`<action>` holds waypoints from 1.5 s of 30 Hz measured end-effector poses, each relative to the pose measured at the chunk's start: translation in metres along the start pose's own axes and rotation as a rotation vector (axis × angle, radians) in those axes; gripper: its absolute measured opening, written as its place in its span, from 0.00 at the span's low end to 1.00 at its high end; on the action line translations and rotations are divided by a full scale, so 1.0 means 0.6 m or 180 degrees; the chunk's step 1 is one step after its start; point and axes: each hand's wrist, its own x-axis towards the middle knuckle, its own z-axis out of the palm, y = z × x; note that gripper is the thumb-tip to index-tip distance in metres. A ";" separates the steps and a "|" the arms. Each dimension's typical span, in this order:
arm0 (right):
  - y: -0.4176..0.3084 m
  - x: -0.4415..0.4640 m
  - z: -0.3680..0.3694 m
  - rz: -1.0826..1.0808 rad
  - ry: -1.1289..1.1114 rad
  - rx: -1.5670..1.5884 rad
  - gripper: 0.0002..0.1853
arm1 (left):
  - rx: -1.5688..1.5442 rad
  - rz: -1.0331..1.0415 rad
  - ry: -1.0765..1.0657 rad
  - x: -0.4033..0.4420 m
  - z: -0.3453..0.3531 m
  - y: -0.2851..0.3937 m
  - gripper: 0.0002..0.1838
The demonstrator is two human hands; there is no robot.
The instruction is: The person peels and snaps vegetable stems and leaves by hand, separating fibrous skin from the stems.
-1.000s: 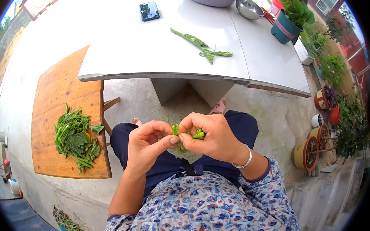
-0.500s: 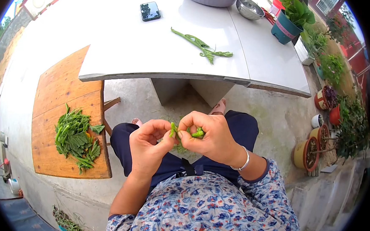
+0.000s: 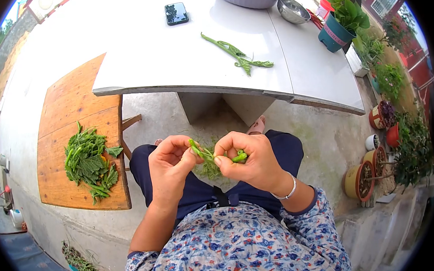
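Apparently peeling stem (image 3: 196, 148) above lap (image 3: 189, 189) | left hand (image 3: 169, 169): pinching one end, almost closed | right hand (image 3: 250, 156): curled round pieces (image 3: 239, 157), seemingly pinching other end | next: likely calls for gentle pull

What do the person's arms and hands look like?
The left hand and right hand wear no gloves. A shiny, silvery bangle circles the right wrist. The sleeves are whitish with blue and red flowers, and their edges are dark blue.
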 end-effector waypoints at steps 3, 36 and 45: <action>0.001 -0.002 -0.005 0.0115 -0.0042 0.0168 0.04 | -0.0066 0.0024 0.0061 0.003 -0.004 -0.001 0.04; -0.005 0.007 -0.006 -0.0401 0.0531 -0.0876 0.05 | -0.1403 -0.0523 -0.0425 0.010 -0.026 -0.016 0.07; -0.008 0.028 0.021 -0.0341 0.0226 -0.0824 0.06 | -0.0650 -0.0061 -0.0357 0.002 -0.021 -0.016 0.07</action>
